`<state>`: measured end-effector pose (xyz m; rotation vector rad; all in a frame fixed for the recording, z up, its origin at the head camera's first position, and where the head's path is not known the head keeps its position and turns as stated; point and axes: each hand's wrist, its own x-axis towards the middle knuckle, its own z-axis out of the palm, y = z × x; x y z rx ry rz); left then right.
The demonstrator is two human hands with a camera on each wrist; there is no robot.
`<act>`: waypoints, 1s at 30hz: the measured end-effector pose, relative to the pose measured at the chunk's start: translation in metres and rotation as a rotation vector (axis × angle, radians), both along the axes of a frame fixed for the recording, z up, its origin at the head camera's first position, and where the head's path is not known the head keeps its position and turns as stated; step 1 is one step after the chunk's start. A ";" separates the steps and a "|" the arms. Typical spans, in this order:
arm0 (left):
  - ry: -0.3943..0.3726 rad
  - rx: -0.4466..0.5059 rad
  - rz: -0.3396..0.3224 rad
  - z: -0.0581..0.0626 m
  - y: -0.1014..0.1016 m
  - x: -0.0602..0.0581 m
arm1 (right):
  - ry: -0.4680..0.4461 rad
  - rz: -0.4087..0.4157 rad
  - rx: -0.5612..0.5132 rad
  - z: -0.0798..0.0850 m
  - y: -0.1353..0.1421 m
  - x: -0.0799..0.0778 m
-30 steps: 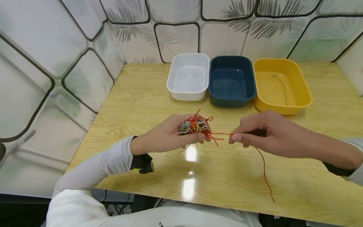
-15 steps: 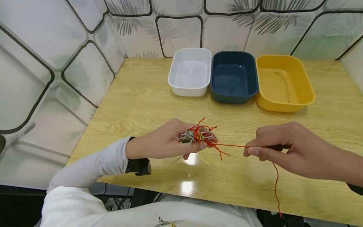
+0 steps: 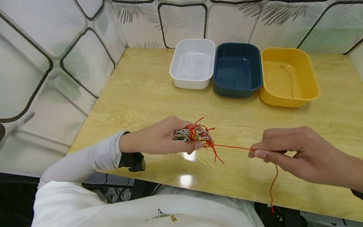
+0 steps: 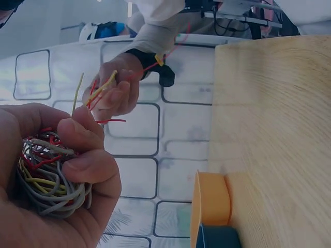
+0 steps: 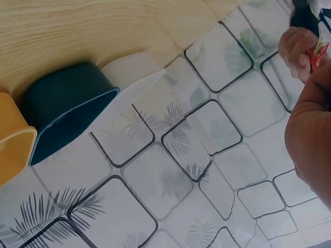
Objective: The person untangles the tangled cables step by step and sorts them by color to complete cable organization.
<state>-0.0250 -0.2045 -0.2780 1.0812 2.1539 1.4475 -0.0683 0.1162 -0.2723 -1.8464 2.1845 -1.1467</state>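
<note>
Red string (image 3: 233, 147), near-taut, runs 3 o'clock from string bundle (image 3: 185, 134), pinched by right hand (image 3: 297, 154) | left hand (image 3: 167, 138) curled round string bundle | should handle light, limp, snag-prone | best hold: red string, close in | inner knots: can't tell, hand covers | yellow tub (image 3: 292, 101) 2 o'clock

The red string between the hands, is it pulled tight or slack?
Tight: the red string runs straight from the tangle to the right hand; past that, it hangs loose.
</note>
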 end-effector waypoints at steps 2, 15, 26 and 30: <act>0.009 -0.013 -0.002 0.001 0.000 -0.001 | 0.026 -0.015 -0.008 -0.004 0.001 -0.001; 0.083 0.024 0.224 -0.002 0.013 -0.014 | 0.271 -0.229 -0.022 0.016 -0.042 -0.012; 0.184 0.087 0.237 0.003 0.018 -0.019 | 0.290 -0.255 0.004 0.021 -0.056 -0.019; 0.213 0.100 0.218 0.004 0.020 -0.020 | 0.351 -0.251 -0.008 0.017 -0.060 -0.019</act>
